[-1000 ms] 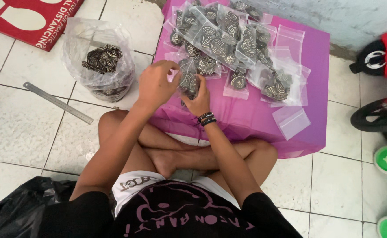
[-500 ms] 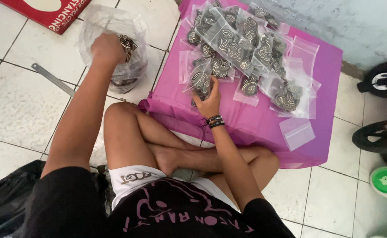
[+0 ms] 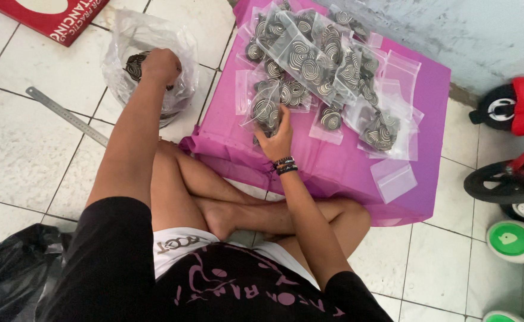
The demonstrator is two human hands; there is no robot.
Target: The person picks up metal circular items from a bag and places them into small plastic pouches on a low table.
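Two bare hands over a tiled floor, left hand (image 3: pixel 160 64) closed inside clear plastic bag of dark spiral pieces (image 3: pixel 148 65) beside pink plastic sheet (image 3: pixel 345 161), right hand (image 3: pixel 275 136) gripping small clear zip pouch of spirals (image 3: pixel 263 111) on that sheet, steel ruler (image 3: pixel 65 114) left of the sheet.

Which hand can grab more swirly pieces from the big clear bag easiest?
Probably the left hand: it is already inside the big clear bag. The right hand is away, holding a small packet.
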